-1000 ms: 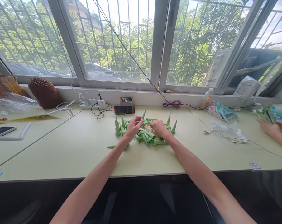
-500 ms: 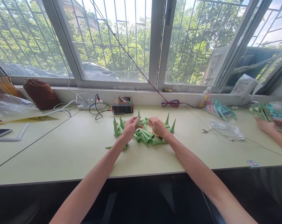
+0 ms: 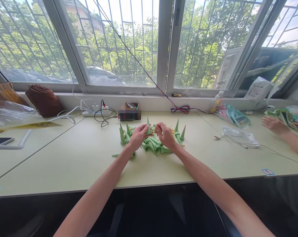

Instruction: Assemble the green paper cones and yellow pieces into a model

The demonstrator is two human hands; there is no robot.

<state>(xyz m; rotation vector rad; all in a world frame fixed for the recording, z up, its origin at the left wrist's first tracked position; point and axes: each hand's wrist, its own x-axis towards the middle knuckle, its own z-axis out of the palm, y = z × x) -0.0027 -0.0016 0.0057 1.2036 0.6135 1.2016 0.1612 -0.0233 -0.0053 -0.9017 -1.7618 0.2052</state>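
Note:
My left hand point(image 3: 138, 135) is closed around a green plastic cone-shaped spike point(image 3: 148, 124), its tip pointing up. Close to its right, my right hand point(image 3: 165, 134) pinches a small yellowish piece point(image 3: 155, 129), mostly hidden by the fingers. Below and between both hands lies a heap of green spikes point(image 3: 151, 144), several on their sides with hollow ends showing. More spikes stand upright at the right point(image 3: 182, 132) and at the left point(image 3: 121, 134). Small yellow pieces point(image 3: 173, 132) are scattered among them, partly behind my right hand.
Behind the heap stands an open box point(image 3: 130, 107), partly blurred out. A power strip point(image 3: 96, 111) with cables, a phone point(image 3: 2, 141) and a brown bag point(image 3: 43, 100) are at left. Rightward lie clear plastic bags point(image 3: 240, 135), a bottle point(image 3: 216, 102) and another person's hands point(image 3: 277, 126).
My right hand has moved left, up to the spike in my left hand. The held spike has shifted slightly right. At far right, the other person's hand has moved a little left.

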